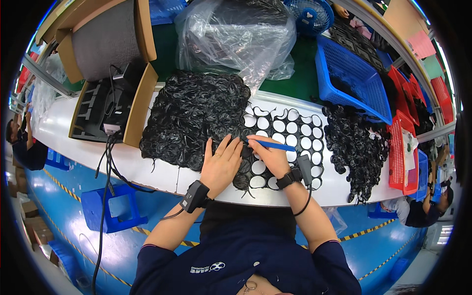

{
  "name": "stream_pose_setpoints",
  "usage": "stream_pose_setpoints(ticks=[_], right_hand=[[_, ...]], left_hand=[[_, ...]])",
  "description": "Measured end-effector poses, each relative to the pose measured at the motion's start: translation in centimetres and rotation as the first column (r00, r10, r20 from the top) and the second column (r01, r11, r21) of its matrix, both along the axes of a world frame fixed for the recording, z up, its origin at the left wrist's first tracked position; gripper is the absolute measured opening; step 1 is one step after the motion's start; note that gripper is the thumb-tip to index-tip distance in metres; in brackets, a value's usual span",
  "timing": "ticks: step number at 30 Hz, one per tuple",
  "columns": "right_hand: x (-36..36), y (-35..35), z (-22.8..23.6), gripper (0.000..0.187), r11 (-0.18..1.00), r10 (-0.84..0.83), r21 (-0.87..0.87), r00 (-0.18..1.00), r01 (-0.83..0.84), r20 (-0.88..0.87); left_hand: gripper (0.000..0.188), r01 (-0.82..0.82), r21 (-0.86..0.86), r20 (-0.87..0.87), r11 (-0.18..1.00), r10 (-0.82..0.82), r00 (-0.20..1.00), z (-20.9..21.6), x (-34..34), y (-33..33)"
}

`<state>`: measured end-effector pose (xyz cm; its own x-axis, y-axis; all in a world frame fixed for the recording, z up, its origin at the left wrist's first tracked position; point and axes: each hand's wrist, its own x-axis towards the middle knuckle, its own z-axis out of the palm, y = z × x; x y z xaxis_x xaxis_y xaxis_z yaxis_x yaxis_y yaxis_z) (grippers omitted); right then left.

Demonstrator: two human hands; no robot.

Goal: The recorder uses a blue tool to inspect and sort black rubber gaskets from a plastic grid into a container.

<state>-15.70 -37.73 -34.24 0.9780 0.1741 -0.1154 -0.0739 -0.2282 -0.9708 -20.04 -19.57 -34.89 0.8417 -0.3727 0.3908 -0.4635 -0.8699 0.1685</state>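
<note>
My left hand [222, 161] lies palm down with its fingers stretched out on a thick layer of black, shiny, curled pieces [196, 113]. Close beside it, my right hand [271, 158] is closed around a slim blue pen-like tool [275, 145]. The tool points left, its tip near my left fingertips and too small to make out. Under and beyond my right hand, a black sheet with rows of white rounds [306, 130] lies flat. I cannot tell whether the rounds are holes or discs. Each wrist wears a black strapped device with a cable.
Loose black pieces [356, 147] are heaped at the right, near a blue basket [349, 81] and a red basket [404, 152]. A cardboard box [140, 105] with cables stands at the left. Clear plastic bag [236, 44] and blue fan [309, 17] sit behind. A blue stool [110, 209] stands below.
</note>
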Motion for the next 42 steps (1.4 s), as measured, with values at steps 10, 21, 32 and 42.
stream_pose_setpoints(ticks=[10,21,32,42], right_hand=[[-0.4,0.5,-0.1,0.023,0.997,-0.027,-0.074,0.994,0.036,0.109],[0.6,-17.7,2.0,0.020,0.227,-0.110,-0.565,0.597,0.793,0.794],[-4.1,-0.7,0.6,0.024,0.996,-0.060,0.055,0.992,0.067,-0.114],[-3.9,-0.2,0.4,0.021,0.999,-0.003,-0.049,1.000,0.002,-0.017]], left_hand=[[0.039,0.007,-0.021,0.002,1.000,-0.007,1.000,0.2,0.0,-0.1],[0.042,0.008,-0.010,-0.029,1.000,-0.008,1.000,0.7,0.0,0.3],[0.032,0.101,-0.069,-0.043,0.992,-0.104,0.994,0.3,-2.9,0.8],[0.035,0.095,-0.067,-0.039,0.993,-0.097,0.995,0.3,-3.4,1.2]])
